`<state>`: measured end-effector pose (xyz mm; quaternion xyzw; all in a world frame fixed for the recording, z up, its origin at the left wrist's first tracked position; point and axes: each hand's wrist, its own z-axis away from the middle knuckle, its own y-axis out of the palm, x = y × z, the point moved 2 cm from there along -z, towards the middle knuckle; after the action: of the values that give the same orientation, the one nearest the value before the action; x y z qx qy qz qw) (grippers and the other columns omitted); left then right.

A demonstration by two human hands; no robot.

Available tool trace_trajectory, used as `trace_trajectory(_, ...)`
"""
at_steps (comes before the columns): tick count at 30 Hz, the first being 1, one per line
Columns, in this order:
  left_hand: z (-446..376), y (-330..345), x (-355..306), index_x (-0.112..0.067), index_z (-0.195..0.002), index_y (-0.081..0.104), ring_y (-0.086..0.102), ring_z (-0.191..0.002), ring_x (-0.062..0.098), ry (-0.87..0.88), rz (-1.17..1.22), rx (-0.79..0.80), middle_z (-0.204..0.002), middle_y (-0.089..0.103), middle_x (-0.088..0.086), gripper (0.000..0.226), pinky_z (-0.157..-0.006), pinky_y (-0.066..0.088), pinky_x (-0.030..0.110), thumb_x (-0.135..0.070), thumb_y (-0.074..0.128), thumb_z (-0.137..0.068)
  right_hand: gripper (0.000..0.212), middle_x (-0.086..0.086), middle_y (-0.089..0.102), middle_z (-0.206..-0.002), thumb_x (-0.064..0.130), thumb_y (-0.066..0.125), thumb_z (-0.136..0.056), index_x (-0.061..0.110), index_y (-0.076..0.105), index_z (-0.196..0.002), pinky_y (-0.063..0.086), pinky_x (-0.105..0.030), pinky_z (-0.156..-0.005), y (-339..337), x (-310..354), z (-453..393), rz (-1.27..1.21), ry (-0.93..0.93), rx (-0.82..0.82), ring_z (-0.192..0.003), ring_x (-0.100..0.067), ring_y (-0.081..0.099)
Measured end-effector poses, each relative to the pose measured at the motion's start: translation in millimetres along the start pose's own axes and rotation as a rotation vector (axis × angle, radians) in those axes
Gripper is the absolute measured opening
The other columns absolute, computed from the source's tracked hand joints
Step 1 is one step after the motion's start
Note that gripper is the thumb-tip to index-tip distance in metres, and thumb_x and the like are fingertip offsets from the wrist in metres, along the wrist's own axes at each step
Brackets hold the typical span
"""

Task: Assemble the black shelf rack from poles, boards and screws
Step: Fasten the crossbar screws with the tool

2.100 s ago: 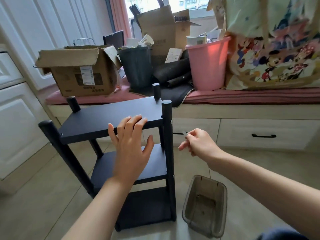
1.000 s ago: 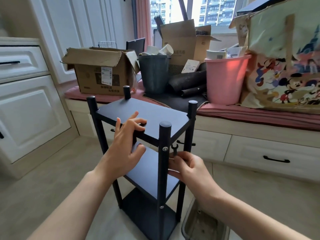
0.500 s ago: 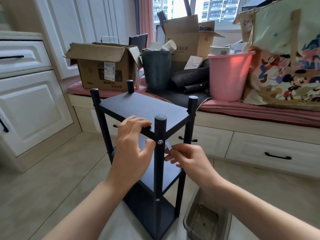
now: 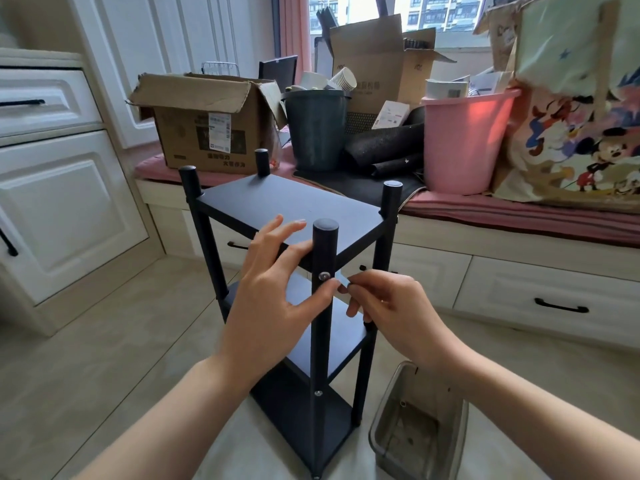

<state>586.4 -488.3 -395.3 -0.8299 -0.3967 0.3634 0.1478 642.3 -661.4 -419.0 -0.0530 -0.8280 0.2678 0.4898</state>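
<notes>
The black shelf rack [image 4: 294, 289] stood upright on the floor. The left hand [image 4: 273, 299] steadied its front pole [image 4: 323, 327]; the right hand [image 4: 391, 306] pinched a small tool, probably a key, beside the top screw [image 4: 324, 276], which likely needed tightening next.

The shelf rack [image 4: 294, 209] has matt black boards with a smooth, painted look, and its round poles [image 4: 325, 306] carry the same dull black coat. A screw head [image 4: 324, 276] on the near pole shines like bare metal. The bin [image 4: 420, 427] on the floor is cloudy, translucent plastic. The pink bucket [image 4: 462, 143] is smooth plastic, the box [image 4: 207, 126] rough brown cardboard. The floor tiles [image 4: 104, 341] look satin-smooth.
</notes>
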Motion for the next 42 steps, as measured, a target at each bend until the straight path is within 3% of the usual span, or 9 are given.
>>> trace_trajectory(3, 0, -4, -5, -0.013, -0.116, 0.073, 0.04, -0.131, 0.021, 0.009, -0.097, -0.105, -0.131, 0.051, 0.004, 0.049, -0.11, 0.022, 0.008, -0.05, 0.069, -0.084, 0.015, 0.009, 0.069, -0.07, 0.014, 0.057, -0.098, 0.02, 0.07, -0.093, 0.044, -0.014, -0.058, 0, 1, 0, 0.036, -0.021, 0.009, -0.058, -0.005, 0.057)
trace_trajectory(8, 5, -5, -5, -0.028, -0.12, 0.071, 0.049, -0.095, 0.017, -0.178, 0.059, -0.111, -0.106, 0.039, -0.006, 0.06, -0.087, 0.044, 0.014, -0.062, 0.069, -0.071, 0.015, 0.008, 0.071, -0.071, 0.016, 0.055, -0.099, 0.022, 0.067, -0.092, 0.049, -0.02, -0.058, 0, 0, 1, 0.023, 0.022, 0.021, -0.057, -0.008, 0.058)
trace_trajectory(10, 8, -1, -2, -0.036, -0.133, 0.06, 0.05, -0.092, 0.01, -0.302, 0.16, -0.08, -0.103, 0.041, -0.012, 0.074, -0.082, 0.044, 0.012, -0.068, 0.068, -0.067, 0.016, 0.005, 0.072, -0.071, 0.015, 0.054, -0.1, 0.022, 0.066, -0.092, 0.049, -0.021, -0.058, 0, 0, 1, -0.044, 0.068, 0.039, -0.056, -0.008, 0.058)
trace_trajectory(13, 10, 7, 4, -0.048, -0.147, 0.033, 0.057, -0.11, 0.007, -0.414, 0.332, 0.048, -0.124, 0.058, -0.009, 0.086, -0.092, 0.049, 0.02, -0.066, 0.066, -0.07, 0.017, -0.001, 0.072, -0.067, 0.014, 0.052, -0.101, 0.021, 0.065, -0.092, 0.045, -0.019, -0.056, 1, 3, 0, -0.119, 0.107, 0.046, -0.052, -0.008, 0.055)
trace_trajectory(15, 9, 14, 3, -0.05, -0.148, 0.025, 0.067, -0.103, 0.006, -0.419, 0.505, 0.113, -0.111, 0.07, -0.008, 0.084, -0.084, 0.05, 0.011, -0.058, 0.066, -0.074, 0.016, 0.0, 0.07, -0.064, 0.013, 0.051, -0.101, 0.017, 0.065, -0.093, 0.043, -0.016, -0.054, 2, 7, 0, -0.137, 0.098, 0.039, -0.051, -0.007, 0.055)
trace_trajectory(19, 7, 23, 1, -0.043, -0.138, 0.035, 0.073, -0.094, 0.025, -0.397, 0.754, 0.081, -0.103, 0.072, 0.002, 0.065, -0.083, 0.059, 0.031, -0.038, 0.066, -0.081, 0.014, 0.007, 0.066, -0.06, 0.011, 0.05, -0.101, 0.011, 0.062, -0.095, 0.042, -0.013, -0.052, 4, 13, -1, -0.179, 0.079, 0.031, -0.05, -0.006, 0.058)
trace_trajectory(26, 2, 21, -3, -0.023, -0.131, 0.046, 0.071, -0.089, 0.032, -0.355, 0.774, 0.062, -0.099, 0.069, 0.013, 0.051, -0.075, 0.059, 0.03, -0.028, 0.066, -0.085, 0.013, -0.004, 0.065, -0.062, 0.017, 0.05, -0.101, 0.016, 0.063, -0.097, 0.047, -0.019, -0.057, 6, 15, -2, -0.199, 0.065, 0.013, -0.054, -0.009, 0.059)
trace_trajectory(34, -15, -4, 3, -0.043, -0.115, 0.059, 0.074, -0.079, 0.028, -0.351, 0.803, -0.02, -0.09, 0.072, 0.01, 0.034, -0.068, 0.06, 0.026, -0.04, 0.068, -0.082, 0.013, -0.003, 0.066, -0.061, 0.015, 0.051, -0.101, 0.018, 0.061, -0.094, 0.045, -0.017, -0.057, 8, 16, -8, -0.25, 0.03, -0.016, -0.053, -0.009, 0.057)
trace_trajectory(42, -33, -12, 12, -0.049, -0.11, 0.061, 0.075, -0.08, 0.03, -0.377, 0.756, -0.075, -0.103, 0.067, 0.012, 0.029, -0.07, 0.061, 0.032, -0.048, 0.069, -0.082, 0.015, -0.005, 0.067, -0.06, 0.014, 0.053, -0.1, 0.02, 0.062, -0.09, 0.051, -0.028, -0.061, 21, 28, -20, -0.315, 0.006, -0.053, -0.057, -0.018, 0.059)
